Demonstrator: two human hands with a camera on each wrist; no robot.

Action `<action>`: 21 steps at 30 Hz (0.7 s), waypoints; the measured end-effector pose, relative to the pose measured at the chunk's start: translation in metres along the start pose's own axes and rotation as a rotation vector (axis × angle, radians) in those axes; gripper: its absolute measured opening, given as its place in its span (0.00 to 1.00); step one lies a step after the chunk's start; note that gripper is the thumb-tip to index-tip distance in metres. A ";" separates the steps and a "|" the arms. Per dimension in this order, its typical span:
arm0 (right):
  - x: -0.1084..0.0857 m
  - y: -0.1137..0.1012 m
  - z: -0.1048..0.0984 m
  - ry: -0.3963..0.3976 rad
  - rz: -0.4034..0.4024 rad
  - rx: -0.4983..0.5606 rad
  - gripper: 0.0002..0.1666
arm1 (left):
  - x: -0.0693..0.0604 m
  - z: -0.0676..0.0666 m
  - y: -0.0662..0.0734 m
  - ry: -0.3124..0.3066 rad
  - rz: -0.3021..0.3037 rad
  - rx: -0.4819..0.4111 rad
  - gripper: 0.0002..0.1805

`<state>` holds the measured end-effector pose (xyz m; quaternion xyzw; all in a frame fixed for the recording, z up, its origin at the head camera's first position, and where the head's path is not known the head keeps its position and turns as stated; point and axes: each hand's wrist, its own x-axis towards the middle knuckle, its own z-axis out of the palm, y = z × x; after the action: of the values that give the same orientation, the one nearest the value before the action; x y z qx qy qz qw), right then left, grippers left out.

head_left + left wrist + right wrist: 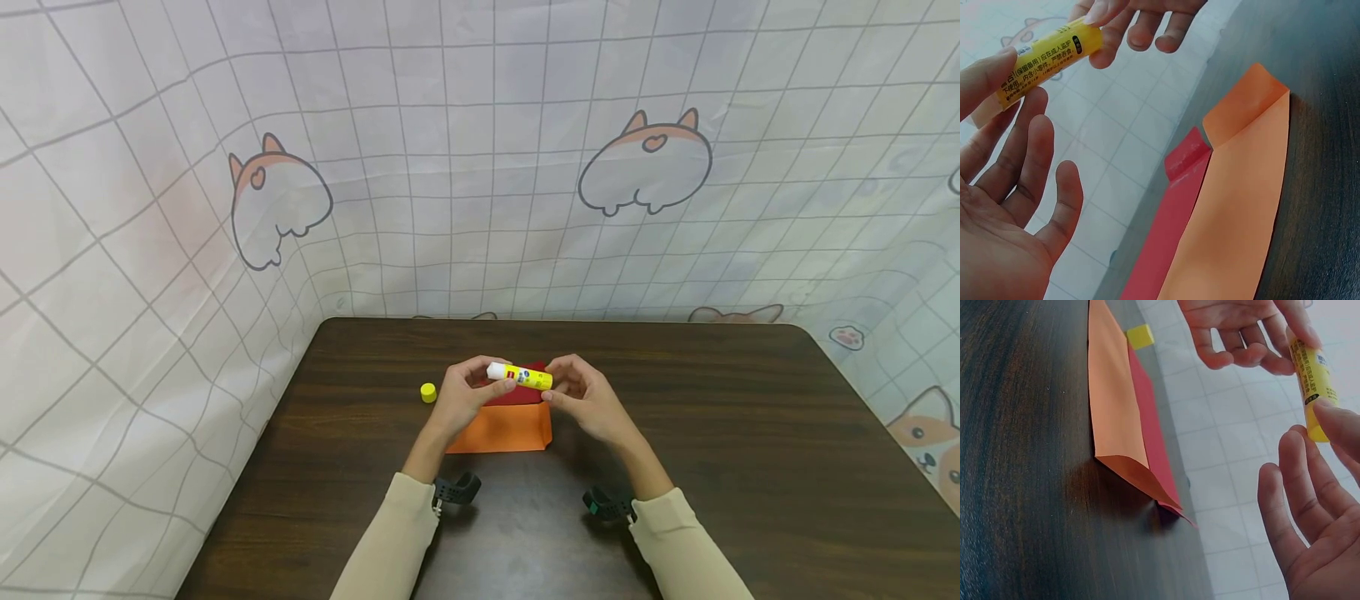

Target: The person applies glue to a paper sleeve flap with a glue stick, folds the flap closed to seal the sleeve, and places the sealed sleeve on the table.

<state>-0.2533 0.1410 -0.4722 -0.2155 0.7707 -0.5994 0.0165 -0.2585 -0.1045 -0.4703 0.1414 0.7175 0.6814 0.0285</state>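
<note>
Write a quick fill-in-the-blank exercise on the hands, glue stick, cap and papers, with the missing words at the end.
1. The left hand holds the glue stick nearer its ____ end, while the right hand pinches its yellow end.
2. The loose cap on the table is ____.
3. Nearer the person than the red paper lies one coloured ____.

Missing words: white; yellow; orange.

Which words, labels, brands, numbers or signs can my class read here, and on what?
On the yellow cylindrical plastic glue stick, left wrist view:
"(保留备用)应在成人监护"
"下使用,内含小零件,严禁吞食"
Its remaining print, any brand name included: too small or blurred to read.
</note>
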 end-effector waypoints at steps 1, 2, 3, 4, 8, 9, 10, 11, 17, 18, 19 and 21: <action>0.000 0.000 0.000 0.003 0.001 -0.001 0.21 | 0.000 0.000 0.000 -0.004 0.002 -0.004 0.17; 0.000 0.000 0.000 0.008 0.004 -0.003 0.20 | 0.000 0.000 -0.001 -0.007 0.002 -0.005 0.18; 0.000 0.000 0.001 0.010 0.006 -0.004 0.19 | 0.001 0.000 -0.002 -0.010 0.002 -0.007 0.18; 0.000 0.001 0.001 0.014 0.009 -0.007 0.19 | 0.001 0.000 -0.002 -0.013 0.002 -0.009 0.18; 0.000 0.000 0.001 0.018 0.017 -0.018 0.18 | 0.001 -0.001 -0.003 -0.018 0.007 -0.014 0.18; 0.000 0.000 0.001 0.017 0.019 -0.023 0.18 | 0.001 -0.001 -0.004 -0.019 0.009 -0.016 0.18; 0.000 0.000 0.001 0.018 0.022 -0.029 0.17 | 0.001 -0.001 -0.004 -0.019 0.011 -0.016 0.18; 0.000 0.000 0.001 0.019 0.023 -0.033 0.17 | 0.001 -0.001 -0.004 -0.019 0.013 -0.014 0.18; 0.000 0.000 0.001 0.016 0.039 -0.057 0.17 | 0.000 -0.002 -0.004 -0.019 0.016 0.002 0.18; 0.000 0.000 0.001 0.013 0.042 -0.060 0.17 | 0.000 -0.002 -0.004 -0.018 0.017 0.003 0.18; 0.000 0.000 0.001 0.012 0.045 -0.065 0.17 | 0.000 -0.002 -0.004 -0.018 0.017 0.004 0.18; 0.000 0.001 0.001 0.008 0.050 -0.072 0.17 | 0.000 -0.002 -0.004 -0.017 0.019 0.004 0.18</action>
<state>-0.2531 0.1398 -0.4733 -0.1944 0.7969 -0.5716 0.0206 -0.2593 -0.1068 -0.4740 0.1543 0.7174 0.6788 0.0278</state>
